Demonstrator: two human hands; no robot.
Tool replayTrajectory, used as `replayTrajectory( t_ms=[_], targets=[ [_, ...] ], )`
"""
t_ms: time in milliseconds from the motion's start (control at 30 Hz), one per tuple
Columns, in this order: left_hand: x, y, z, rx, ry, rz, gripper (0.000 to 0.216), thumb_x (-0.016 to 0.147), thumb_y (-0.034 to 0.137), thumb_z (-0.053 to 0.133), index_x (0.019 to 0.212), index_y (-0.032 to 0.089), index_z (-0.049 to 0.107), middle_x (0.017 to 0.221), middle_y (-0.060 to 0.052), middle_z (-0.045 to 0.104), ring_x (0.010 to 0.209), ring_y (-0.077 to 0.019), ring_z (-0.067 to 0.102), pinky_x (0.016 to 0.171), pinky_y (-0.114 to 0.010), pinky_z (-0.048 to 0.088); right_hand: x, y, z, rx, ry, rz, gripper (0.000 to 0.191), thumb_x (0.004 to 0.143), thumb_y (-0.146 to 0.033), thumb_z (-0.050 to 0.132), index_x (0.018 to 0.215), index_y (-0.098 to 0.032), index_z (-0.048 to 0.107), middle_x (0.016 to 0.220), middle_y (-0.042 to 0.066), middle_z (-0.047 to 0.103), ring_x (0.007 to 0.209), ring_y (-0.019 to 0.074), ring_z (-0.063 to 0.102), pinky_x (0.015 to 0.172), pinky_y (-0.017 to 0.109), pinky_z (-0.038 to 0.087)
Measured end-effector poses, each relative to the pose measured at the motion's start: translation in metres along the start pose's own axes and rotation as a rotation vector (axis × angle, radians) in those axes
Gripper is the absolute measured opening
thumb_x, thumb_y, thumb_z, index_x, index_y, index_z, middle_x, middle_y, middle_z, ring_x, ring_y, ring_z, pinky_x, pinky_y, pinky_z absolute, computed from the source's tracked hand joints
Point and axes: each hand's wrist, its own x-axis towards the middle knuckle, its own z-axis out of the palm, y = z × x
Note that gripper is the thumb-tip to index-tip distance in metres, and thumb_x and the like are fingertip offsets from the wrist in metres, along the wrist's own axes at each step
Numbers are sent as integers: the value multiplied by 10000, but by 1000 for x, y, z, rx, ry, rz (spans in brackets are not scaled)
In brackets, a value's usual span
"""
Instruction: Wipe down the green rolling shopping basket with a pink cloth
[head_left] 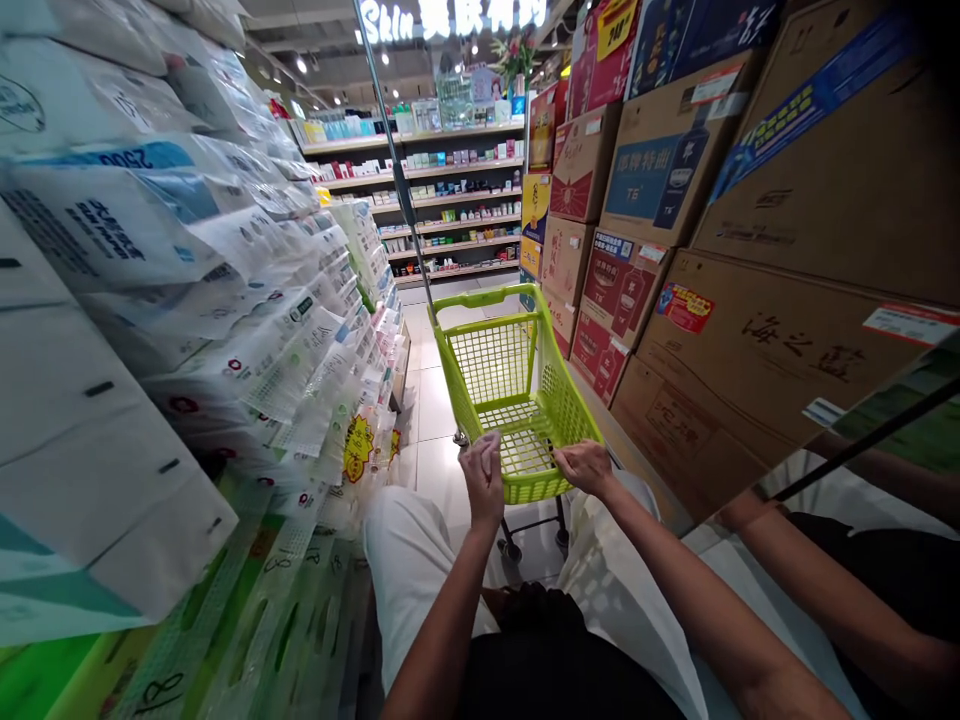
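Note:
A lime-green plastic shopping cart with latticed sides stands upright in front of me, its basket holding nothing I can make out. My left hand is closed at the near left corner of the basket, fingers curled over the rim. At the near right corner, my right hand is wrapped round the rim in a fist. Dark wheels show under the basket between my legs. A thin dark pole rises from the cart's far left side.
Wrapped tissue packs are stacked high on the left, with a yellow price tag. Tall cartons line the right side. A tiled aisle runs ahead to shelves of small boxed goods. A reflective panel stands at lower right.

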Motion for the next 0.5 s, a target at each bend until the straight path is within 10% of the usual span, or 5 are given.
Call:
replayTrajectory(
  t_ms=[300,500],
  targets=[
    [111,30,3,168,-146,-172,141,950,318,637,1039,220,686,1030,-64,494,986,-226,574,987,-395,515,2,6,0,12,16,-52,593,1046,-345,355,607,-211,730,654,44,749,600,127,615,682,291,274],
    [16,14,8,170,-219,50,175,959,353,627,1067,237,702,1047,-68,547,1001,-218,603,972,-371,519,1,25,-4,24,17,-92,552,1031,-317,387,601,-205,714,703,42,771,602,121,605,675,305,261]
  ],
)
